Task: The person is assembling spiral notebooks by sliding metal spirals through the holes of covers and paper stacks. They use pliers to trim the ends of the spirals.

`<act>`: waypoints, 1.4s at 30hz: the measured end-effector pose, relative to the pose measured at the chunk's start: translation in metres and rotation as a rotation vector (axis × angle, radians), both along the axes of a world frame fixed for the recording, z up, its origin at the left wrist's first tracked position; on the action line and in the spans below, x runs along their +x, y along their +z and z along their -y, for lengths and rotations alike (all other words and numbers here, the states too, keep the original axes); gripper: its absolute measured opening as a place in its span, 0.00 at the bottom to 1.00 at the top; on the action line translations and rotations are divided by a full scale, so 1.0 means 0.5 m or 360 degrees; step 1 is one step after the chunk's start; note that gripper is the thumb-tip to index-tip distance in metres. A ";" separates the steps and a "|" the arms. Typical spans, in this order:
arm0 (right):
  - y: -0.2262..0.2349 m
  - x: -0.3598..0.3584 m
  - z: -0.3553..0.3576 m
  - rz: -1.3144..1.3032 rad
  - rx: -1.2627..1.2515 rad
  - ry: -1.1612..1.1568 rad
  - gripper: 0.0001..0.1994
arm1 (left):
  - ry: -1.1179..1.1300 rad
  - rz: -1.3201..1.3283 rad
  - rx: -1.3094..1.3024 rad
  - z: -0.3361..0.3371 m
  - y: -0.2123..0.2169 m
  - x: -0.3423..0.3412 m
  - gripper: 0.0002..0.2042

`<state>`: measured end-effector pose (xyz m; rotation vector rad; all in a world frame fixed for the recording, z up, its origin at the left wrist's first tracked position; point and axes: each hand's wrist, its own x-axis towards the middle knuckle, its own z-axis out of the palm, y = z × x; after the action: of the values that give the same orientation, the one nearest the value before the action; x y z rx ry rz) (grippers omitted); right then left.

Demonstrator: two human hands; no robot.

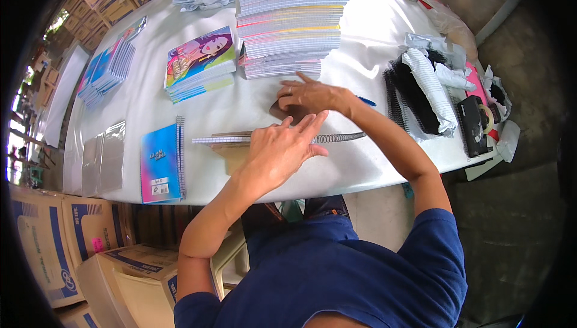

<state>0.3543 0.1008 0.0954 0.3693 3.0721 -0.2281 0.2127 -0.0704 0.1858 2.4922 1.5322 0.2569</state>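
My left hand (279,150) is stretched flat, palm down, over a spiral notebook (219,138) near the table's front edge. Squared pages and a tan board show left of the hand, which hides the notebook's middle. A dark wire coil (339,138) runs out to the right beyond my fingers. Just beyond it, my right hand (309,96) reaches in with fingers apart, some of them bent. A dark brown patch lies beneath that hand; I cannot make out what it is. To the left lies a blue and pink spiral notebook (162,162).
A tall stack of squared paper blocks (291,33) stands behind my hands. Stacked notebooks with colourful covers (201,63) and another pile (108,72) sit at left, near clear plastic sleeves (105,156). At right are bundled black coils (415,90) and a black tape dispenser (473,125).
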 end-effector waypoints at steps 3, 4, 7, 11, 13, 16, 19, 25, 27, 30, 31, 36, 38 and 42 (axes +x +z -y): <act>0.028 0.015 -0.034 0.0174 -0.0650 -0.0115 0.26 | 0.0022 0.0229 0.0302 0.000 -0.002 -0.017 0.42; 0.054 0.038 -0.028 0.0018 -0.0906 -0.0279 0.27 | 0.0097 0.0265 0.0453 -0.003 -0.011 -0.025 0.44; 0.149 0.127 0.018 -0.0521 -0.1655 -0.0414 0.29 | 0.0322 0.0295 0.0746 -0.005 -0.043 -0.044 0.51; 0.174 0.106 0.069 -0.0285 -0.1290 -0.0491 0.29 | 0.0309 0.0361 0.0701 -0.011 -0.040 -0.040 0.51; 0.179 0.114 0.065 -0.0419 -0.1426 -0.0409 0.30 | 0.0324 0.0405 0.0675 -0.013 -0.039 -0.037 0.51; 0.166 0.139 0.062 -0.0860 -0.1701 -0.0197 0.34 | 0.0354 0.0293 0.0777 -0.012 -0.044 -0.041 0.50; 0.206 0.106 0.076 -0.0520 -0.1320 -0.0485 0.38 | 0.0345 0.0289 0.0756 -0.011 -0.043 -0.044 0.49; 0.158 0.099 0.061 -0.0336 -0.1402 -0.0351 0.25 | 0.0364 0.0342 0.0672 -0.005 -0.036 -0.042 0.49; 0.145 0.111 0.064 -0.0412 -0.1323 -0.0411 0.24 | 0.0386 0.0326 0.0730 -0.003 -0.043 -0.047 0.50; 0.132 0.127 0.070 -0.0994 -0.1727 -0.0002 0.23 | 0.0390 0.0329 0.0735 -0.004 -0.040 -0.050 0.51; 0.162 0.105 0.086 -0.0539 -0.1421 -0.0215 0.24 | 0.0377 0.0312 0.0713 -0.001 -0.037 -0.053 0.51; 0.146 0.109 0.078 -0.0835 -0.1682 -0.0202 0.28 | 0.0413 0.0307 0.0713 0.000 -0.042 -0.065 0.48; 0.161 0.083 0.094 -0.0681 -0.1544 -0.0213 0.30 | 0.0431 0.0290 0.0718 0.005 -0.042 -0.073 0.49; 0.098 0.105 0.058 -0.1042 -0.1846 -0.0162 0.30 | 0.0461 0.0301 0.0758 0.003 -0.040 -0.078 0.49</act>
<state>0.4069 0.0716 0.1444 0.3962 2.7226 -2.3137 0.1736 -0.0717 0.1657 2.4573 1.9244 0.9778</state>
